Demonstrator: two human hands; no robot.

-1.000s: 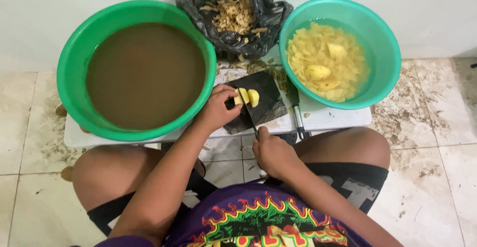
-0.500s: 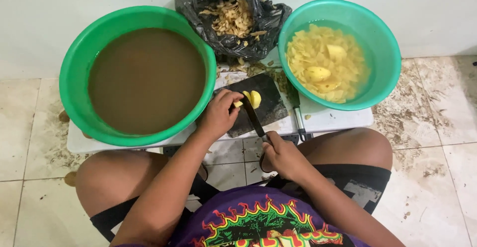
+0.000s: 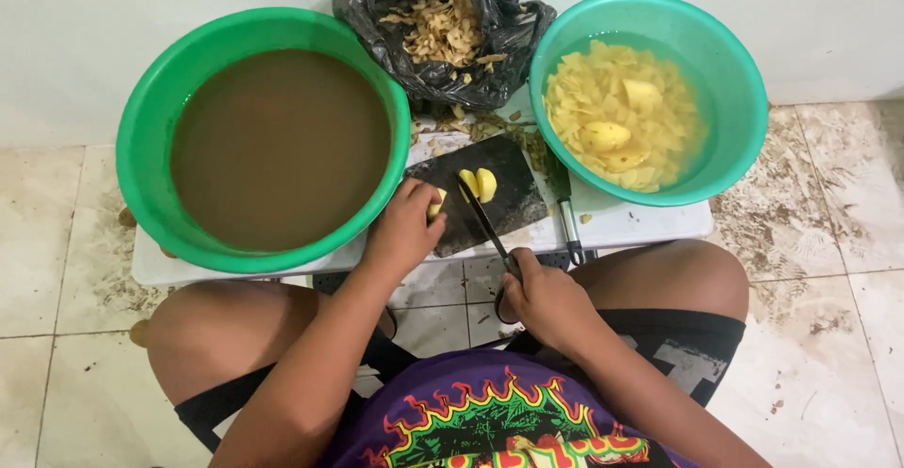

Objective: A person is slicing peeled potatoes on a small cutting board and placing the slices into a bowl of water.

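Presently, your left hand (image 3: 403, 231) is closed on a peeled yellow potato piece (image 3: 435, 204) at the near left corner of the dark cutting board (image 3: 513, 200), fingers curled over it so that only a sliver shows. Your right hand (image 3: 546, 300) is wrapped around the handle of the knife (image 3: 485, 218), the blade angled up and left across the board toward two cut potato halves (image 3: 478, 184) lying touching each other near the board's middle.

Handling, as a judgement: the potato is firm and dense but peeled and wet, so expect it to be slippery under the fingers. It is stiff enough not to crush and likely to roll unless a flat cut face is down. Take hold across the top and sides with the fingertips tucked back from the blade line (they sit close to the knife here). The board itself rests on a narrow white counter (image 3: 621, 228) and may slide on a damp surface.

Surroundings: a large green basin (image 3: 151, 120) of brown murky water stands on the left, touching or nearly touching your left wrist. A smaller green bowl (image 3: 734, 82) on the right holds sliced potato and a few whole pieces in clear water. A black bag (image 3: 513, 40) of peelings lies at the far side, between the two. A second tool with a dark handle (image 3: 570, 228) lies just right of the board; I cannot tell what kind.
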